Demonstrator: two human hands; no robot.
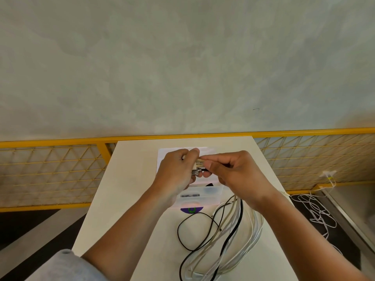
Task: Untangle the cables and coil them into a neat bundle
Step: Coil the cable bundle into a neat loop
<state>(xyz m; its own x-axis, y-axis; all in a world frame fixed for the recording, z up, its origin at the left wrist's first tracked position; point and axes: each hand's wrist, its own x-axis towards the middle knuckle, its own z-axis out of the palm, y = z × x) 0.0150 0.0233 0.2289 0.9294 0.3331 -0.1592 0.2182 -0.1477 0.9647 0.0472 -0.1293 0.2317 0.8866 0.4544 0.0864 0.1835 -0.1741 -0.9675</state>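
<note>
Several white and black cables [229,240] hang in long loops from my hands down onto the white table [129,199]. My left hand [176,171] grips the gathered cable ends, white plugs and a metal connector [196,171] showing between the fingers. My right hand [235,173] pinches the same bunch from the right, thumb and forefinger closed on the strands. A single thin black cable [183,236] loops out to the left on the table.
A clear plastic box [203,196] sits under my hands, its lid [162,157] lying open beyond it. A purple round sticker [190,210] shows near it. Yellow mesh railing [50,165] runs behind the table. More white cable [316,211] lies on the floor at right.
</note>
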